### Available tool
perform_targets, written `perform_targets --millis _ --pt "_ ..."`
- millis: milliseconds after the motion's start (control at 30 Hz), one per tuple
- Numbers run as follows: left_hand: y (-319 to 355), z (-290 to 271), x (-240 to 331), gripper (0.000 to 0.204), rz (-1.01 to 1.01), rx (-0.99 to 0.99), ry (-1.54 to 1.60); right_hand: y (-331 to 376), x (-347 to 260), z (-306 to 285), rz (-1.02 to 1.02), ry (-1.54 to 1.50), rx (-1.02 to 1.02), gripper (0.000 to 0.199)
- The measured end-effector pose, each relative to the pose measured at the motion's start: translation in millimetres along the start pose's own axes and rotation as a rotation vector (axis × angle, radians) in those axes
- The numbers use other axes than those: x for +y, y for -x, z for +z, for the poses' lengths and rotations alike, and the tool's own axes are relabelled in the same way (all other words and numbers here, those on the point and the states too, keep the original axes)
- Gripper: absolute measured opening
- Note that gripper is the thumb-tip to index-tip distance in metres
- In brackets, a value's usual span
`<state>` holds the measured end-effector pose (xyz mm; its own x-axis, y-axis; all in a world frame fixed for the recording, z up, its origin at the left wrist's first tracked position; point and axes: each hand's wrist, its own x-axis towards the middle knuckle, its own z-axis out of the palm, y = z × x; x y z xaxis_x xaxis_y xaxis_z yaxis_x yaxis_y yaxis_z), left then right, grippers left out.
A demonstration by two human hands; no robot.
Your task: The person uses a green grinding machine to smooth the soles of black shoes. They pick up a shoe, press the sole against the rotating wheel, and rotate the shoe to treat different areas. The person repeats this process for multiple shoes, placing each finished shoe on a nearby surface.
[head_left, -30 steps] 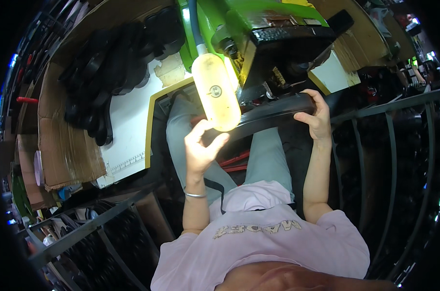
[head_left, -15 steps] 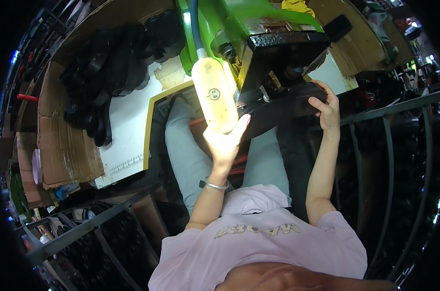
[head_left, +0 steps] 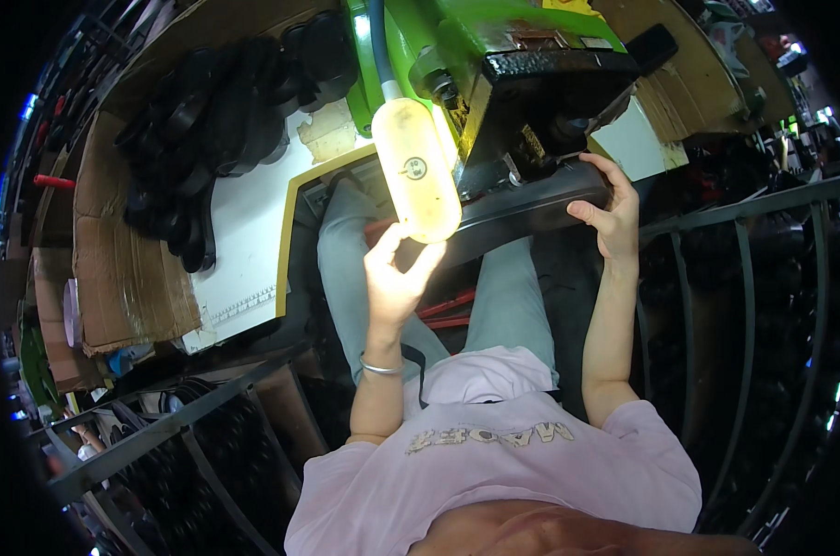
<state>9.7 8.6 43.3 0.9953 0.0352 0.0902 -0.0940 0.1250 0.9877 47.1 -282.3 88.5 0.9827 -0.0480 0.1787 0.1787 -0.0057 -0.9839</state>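
A long black shoe sole [head_left: 522,208] lies across under the black head of a green machine [head_left: 540,88], its side face toward me. My right hand [head_left: 614,208] is closed round its right end, fingers over the far edge and thumb on the near side. At the left end, my left hand [head_left: 397,278] has thumb and fingers curled round the sole, just below a glowing yellowish lamp [head_left: 418,171]. That lamp hides the left fingertips and the end of the sole. The machine head covers the spot where the sole touches it.
Several black soles [head_left: 225,120] are heaped at the left on a white tabletop [head_left: 244,250] with a yellow edge. Cardboard [head_left: 128,222] walls the table at left and back right. Metal railings [head_left: 175,426] stand on both sides of me.
The sole has turned and tilted, so more of its side face shows. My left hand has shifted left and bent at the wrist; my right hand has moved slightly left along with the sole.
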Motion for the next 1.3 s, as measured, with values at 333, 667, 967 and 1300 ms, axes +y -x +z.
perform_targets --millis 333,667,967,1300 --pt "-23.0 52.0 18.8 0.035 0.275 0.255 -0.348 -15.6 -1.4 -28.1 0.032 0.013 0.131 0.063" --pt "-12.5 24.5 -15.3 0.041 0.156 0.208 -0.126 -12.9 -8.4 -6.2 0.060 0.124 0.113 0.060" --pt "-28.6 63.6 28.7 0.043 0.233 0.229 -0.126 -21.3 -13.7 -35.3 0.074 0.051 0.154 0.054" --pt "-10.9 21.0 -9.8 0.038 0.149 0.173 -0.014 -12.8 -6.6 -8.6 0.056 0.097 0.067 0.060"
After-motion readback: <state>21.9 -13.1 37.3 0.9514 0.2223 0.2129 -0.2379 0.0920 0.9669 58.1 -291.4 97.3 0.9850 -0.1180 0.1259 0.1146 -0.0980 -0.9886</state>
